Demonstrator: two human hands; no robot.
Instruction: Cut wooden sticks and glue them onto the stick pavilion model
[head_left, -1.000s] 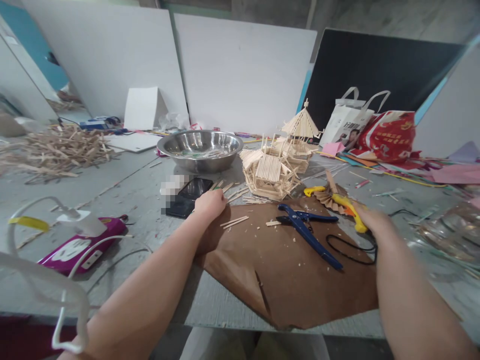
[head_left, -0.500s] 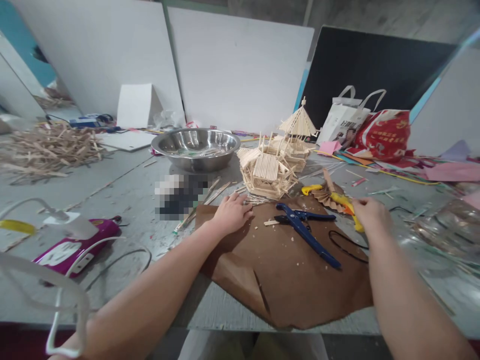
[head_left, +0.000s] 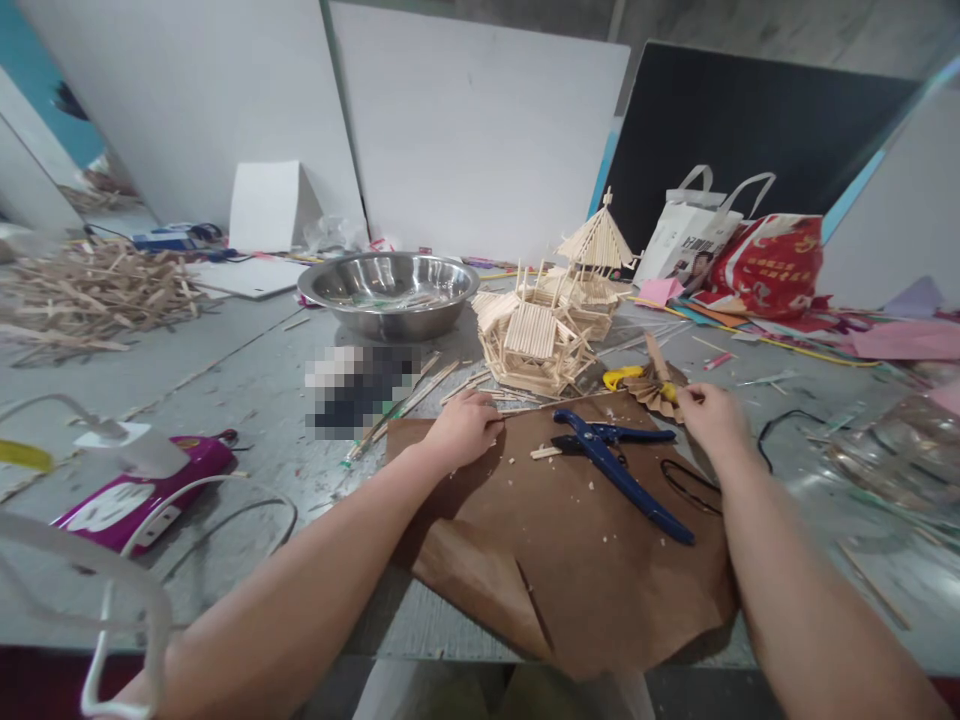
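Left hand (head_left: 461, 428) flat on brown paper (head_left: 570, 540), fingers loosely curled over thin sticks (head_left: 517, 408) at its twelve o'clock edge. Right hand (head_left: 712, 420) pinching yellow tool (head_left: 628, 377), two o'clock of blue cutters (head_left: 615, 462).

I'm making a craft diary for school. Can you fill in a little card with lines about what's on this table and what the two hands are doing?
Place: grey table, white boards behind
Left hand: resting on the edge of the brown paper, pinching thin sticks
Right hand: on a yellow tool beside a folded paper fan
Between the hands: blue cutters
Behind: stick house model, metal bowl
Far left: pile of sticks
Near left: pink device with white cable
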